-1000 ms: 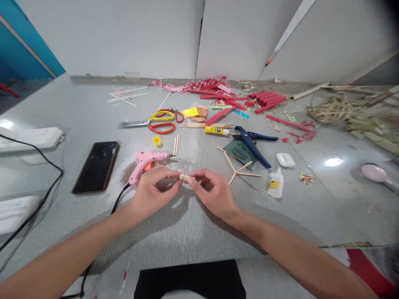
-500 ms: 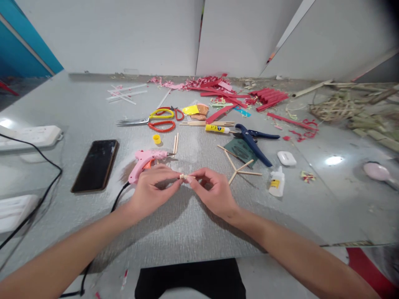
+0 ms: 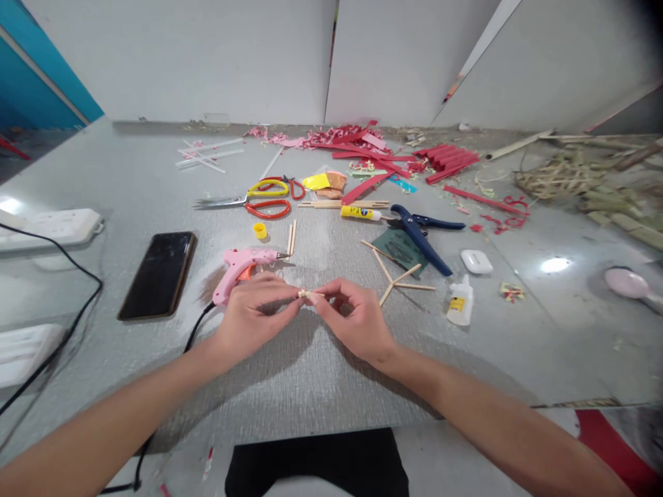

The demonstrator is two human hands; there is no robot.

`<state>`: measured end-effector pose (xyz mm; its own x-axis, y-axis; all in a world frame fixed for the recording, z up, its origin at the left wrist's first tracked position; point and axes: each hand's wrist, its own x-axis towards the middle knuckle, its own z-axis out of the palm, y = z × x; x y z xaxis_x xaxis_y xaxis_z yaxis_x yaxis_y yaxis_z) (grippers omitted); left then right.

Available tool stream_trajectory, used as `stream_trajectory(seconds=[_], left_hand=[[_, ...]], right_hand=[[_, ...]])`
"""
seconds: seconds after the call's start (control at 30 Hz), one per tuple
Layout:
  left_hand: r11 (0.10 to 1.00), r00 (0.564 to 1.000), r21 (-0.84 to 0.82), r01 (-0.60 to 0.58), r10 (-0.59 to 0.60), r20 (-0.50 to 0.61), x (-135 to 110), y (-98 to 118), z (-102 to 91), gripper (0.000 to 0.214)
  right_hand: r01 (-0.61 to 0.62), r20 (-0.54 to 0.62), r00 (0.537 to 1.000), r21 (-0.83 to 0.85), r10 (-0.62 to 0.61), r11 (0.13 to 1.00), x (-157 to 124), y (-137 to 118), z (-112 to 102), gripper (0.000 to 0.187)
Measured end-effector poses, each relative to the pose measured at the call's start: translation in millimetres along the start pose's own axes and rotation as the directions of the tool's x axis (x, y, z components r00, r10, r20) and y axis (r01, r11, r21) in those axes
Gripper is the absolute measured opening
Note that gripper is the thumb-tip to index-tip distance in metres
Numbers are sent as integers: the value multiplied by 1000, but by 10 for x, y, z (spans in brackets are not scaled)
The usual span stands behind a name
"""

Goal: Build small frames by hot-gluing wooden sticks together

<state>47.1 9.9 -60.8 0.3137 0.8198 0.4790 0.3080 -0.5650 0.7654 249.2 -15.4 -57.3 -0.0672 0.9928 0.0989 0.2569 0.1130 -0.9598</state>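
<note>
Between my two hands, just above the table, are short pale wooden sticks (image 3: 305, 295), their ends seen side by side. My left hand (image 3: 256, 307) pinches them from the left with thumb and forefinger. From the right, my right hand (image 3: 355, 317) pinches the same sticks; the fingers cover most of their length. A pink hot glue gun (image 3: 241, 266) lies just beyond my left hand, nozzle to the right. Two loose sticks (image 3: 292, 238) lie by its tip. Right of my right hand is a star-like frame of joined sticks (image 3: 394, 284).
Beyond lie scissors (image 3: 259, 200), a glue stick (image 3: 360, 213), blue-handled cutters (image 3: 422, 235) and red paper strips (image 3: 362, 152). A glue bottle (image 3: 460, 304) stands at right. On the left are a phone (image 3: 158, 276), a power strip (image 3: 56, 229) and the glue gun's black cord (image 3: 199, 324).
</note>
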Motion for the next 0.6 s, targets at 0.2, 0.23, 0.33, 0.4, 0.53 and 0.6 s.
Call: stream_trajectory(seconds=[0.2,0.23,0.33,0.4,0.53,0.6], left_hand=[[996,998,-65,58,-59,-19,-3,-21,2,11],[993,997,-88,74,-77,-31,-2,-30,0,11],[985,993,-142,98,-106,-46,6,-52,-9,10],[987,996,-136,82,-87,-33,13,-49,-10,10],[997,999,-73,27,-24,36,22,3,-20,10],[1000,999,12,-16,15,50,35,34,-75,11]], right_hand=[[0,17,1000,15,0,1000,3,8,13,21],[-1,31,1000,10,1,1000,5,14,12,25],[16,81,997,-32,-14,999,12,30,0,26],[38,114,993,-61,-31,997,17,34,-10,20],[62,155,987,-56,-53,996,21,44,-1,19],[45,155,987,-14,-42,999,26,62,10,21]])
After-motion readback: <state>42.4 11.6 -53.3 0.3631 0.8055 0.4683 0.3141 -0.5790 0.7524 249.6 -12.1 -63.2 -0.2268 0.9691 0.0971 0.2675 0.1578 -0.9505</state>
